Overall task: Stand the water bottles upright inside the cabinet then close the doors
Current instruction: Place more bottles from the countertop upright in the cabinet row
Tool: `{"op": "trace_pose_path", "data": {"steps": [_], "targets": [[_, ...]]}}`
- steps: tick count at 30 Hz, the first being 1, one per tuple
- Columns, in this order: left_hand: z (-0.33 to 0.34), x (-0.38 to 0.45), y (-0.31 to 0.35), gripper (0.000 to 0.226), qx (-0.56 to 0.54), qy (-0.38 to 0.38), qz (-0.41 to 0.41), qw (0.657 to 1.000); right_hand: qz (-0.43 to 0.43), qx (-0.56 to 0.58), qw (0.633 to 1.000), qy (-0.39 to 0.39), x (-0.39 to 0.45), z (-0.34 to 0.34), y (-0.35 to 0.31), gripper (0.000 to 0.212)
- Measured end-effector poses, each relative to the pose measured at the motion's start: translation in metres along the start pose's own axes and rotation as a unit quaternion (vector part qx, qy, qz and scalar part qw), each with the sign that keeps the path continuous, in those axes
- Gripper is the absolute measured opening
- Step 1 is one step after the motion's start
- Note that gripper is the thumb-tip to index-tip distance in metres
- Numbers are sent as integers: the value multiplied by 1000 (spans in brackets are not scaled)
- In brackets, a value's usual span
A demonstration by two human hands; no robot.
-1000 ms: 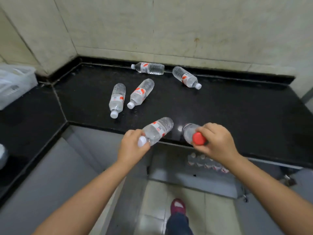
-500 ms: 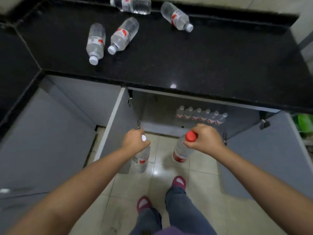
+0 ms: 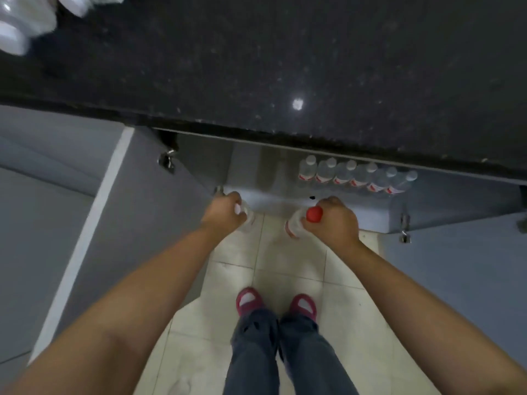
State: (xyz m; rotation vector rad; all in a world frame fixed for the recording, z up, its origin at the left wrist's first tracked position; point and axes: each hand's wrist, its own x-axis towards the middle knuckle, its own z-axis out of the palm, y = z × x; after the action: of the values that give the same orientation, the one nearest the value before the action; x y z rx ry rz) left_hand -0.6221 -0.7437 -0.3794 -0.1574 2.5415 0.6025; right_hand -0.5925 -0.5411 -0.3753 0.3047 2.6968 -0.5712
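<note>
1. My left hand (image 3: pixel 224 213) curls tight around the neck of a white-capped bottle (image 3: pixel 247 219), which hangs upright.
2. My right hand (image 3: pixel 332 220) grips a red-capped bottle (image 3: pixel 296 223) just below its cap.
3. Beyond both hands, the open cabinet (image 3: pixel 256 172) holds a row of upright bottles (image 3: pixel 356 178).

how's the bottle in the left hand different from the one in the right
The left hand's bottle has a white cap; the right hand's bottle has a red one. The left hand hides most of its bottle; the right hand leaves a red-edged label showing. Both are clear, held upright by the neck.
</note>
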Motion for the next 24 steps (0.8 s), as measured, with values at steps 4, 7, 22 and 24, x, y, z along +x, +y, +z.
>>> {"op": "trace_pose_path", "data": {"steps": [4,7,22,24], "targets": [[47,81,-22,31,35,3,25,999,2,-16,1000,26,68,61,18,41],[82,135,-43,33,68,28,61,995,-14,-17,998,51,114,108,31,31],[151,243,-69,44,158,134,170,963,-145,-131,979,63,201,192,50,48],[154,246,-69,46,173,158,173,957,-205,-134,969,26,202,187,49,56]]}}
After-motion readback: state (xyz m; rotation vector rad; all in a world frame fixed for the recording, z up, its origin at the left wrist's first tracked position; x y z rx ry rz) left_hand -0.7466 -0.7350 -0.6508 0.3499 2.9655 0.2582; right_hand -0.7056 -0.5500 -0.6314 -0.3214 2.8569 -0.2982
